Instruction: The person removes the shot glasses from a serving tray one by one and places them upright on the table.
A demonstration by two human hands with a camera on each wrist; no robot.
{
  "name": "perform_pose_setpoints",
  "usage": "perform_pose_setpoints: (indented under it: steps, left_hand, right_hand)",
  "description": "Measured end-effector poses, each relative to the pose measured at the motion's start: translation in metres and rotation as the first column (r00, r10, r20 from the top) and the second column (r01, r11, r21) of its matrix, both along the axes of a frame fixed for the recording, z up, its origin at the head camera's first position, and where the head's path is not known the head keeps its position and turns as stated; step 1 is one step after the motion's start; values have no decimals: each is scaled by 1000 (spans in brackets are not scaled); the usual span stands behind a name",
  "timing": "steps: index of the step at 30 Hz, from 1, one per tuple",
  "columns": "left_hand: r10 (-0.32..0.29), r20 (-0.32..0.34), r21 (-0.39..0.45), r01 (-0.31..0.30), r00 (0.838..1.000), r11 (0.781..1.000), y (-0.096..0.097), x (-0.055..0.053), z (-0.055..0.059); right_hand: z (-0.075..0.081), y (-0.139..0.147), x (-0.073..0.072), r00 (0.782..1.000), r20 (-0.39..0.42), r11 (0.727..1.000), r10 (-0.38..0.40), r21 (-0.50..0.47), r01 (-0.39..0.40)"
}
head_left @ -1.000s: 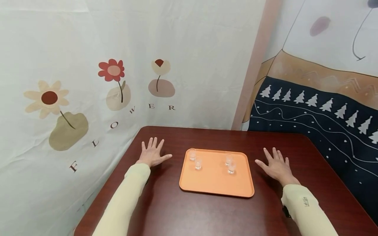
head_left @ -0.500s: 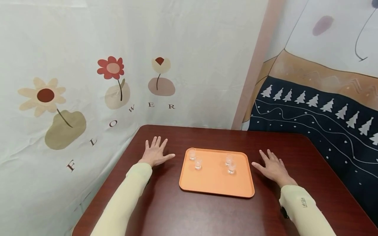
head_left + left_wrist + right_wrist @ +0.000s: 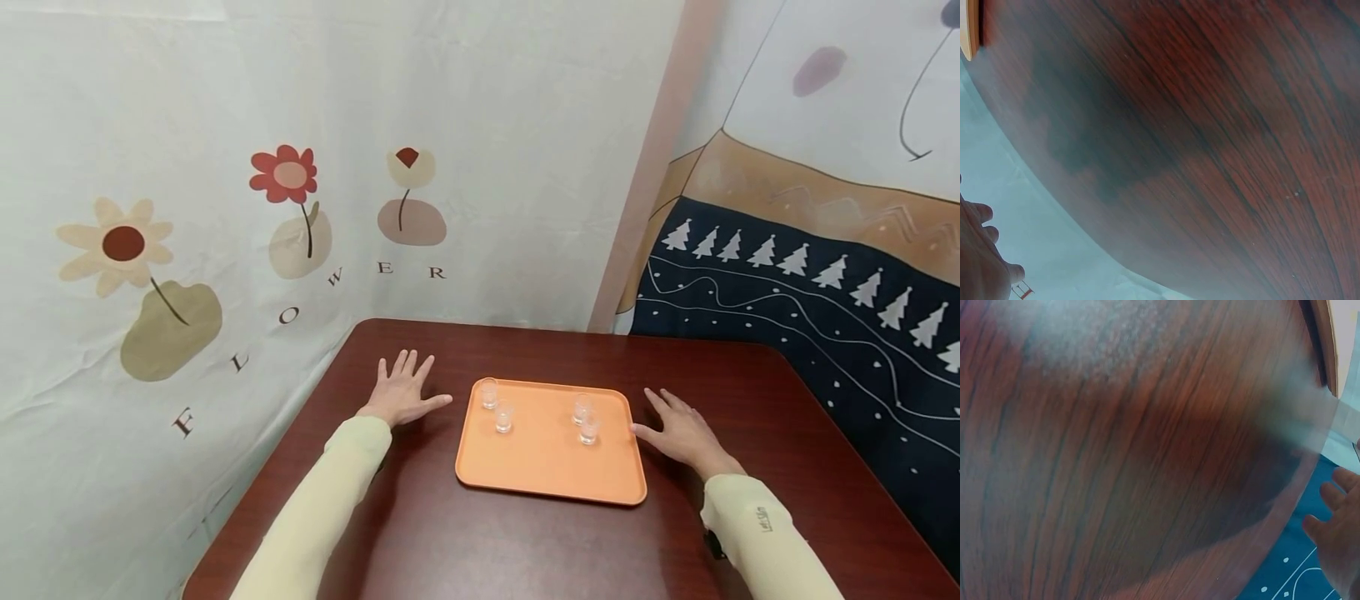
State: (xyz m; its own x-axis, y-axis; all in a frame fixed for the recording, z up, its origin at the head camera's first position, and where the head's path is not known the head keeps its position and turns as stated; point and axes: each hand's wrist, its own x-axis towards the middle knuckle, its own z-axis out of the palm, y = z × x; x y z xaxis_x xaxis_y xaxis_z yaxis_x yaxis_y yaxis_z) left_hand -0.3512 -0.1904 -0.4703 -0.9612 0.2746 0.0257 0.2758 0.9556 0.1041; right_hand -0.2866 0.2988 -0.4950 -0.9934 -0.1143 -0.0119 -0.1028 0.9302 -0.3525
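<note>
An orange tray (image 3: 543,467) lies on the dark red-brown table, with several small clear glasses standing on it. Two glasses, one at the back (image 3: 489,393) and one nearer (image 3: 503,417), are on its left side; another pair, a rear glass (image 3: 582,409) and a front glass (image 3: 588,430), is on its right. My left hand (image 3: 400,395), fingers spread, is left of the tray and apart from it. Close by the tray's right edge is my right hand (image 3: 684,435), its thumb tip at the rim; whether it touches I cannot tell. Both hands hold nothing.
The wooden table (image 3: 480,550) extends around the tray. Behind and to the left hangs a pale cloth (image 3: 510,167) printed with flowers. A dark blue cloth (image 3: 750,317) with white trees is at the right.
My right hand has moved left, closer to the tray's right edge. The left hand has shifted slightly right, toward the tray. The tray and glasses have stayed in place.
</note>
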Motion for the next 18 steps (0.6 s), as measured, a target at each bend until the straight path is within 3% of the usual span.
perform_pose_setpoints:
  steps: [11,18]
  left_hand:
    - [-24,-8,16,24,1000,1000,8,4,-2]
    - [-36,19,30,35,999,999,12,7,-5]
  right_hand:
    - [-5,-7,1,999,32,1000,14,-24,-13]
    - [-4,-11,4,998,64,998,26,-64,-22]
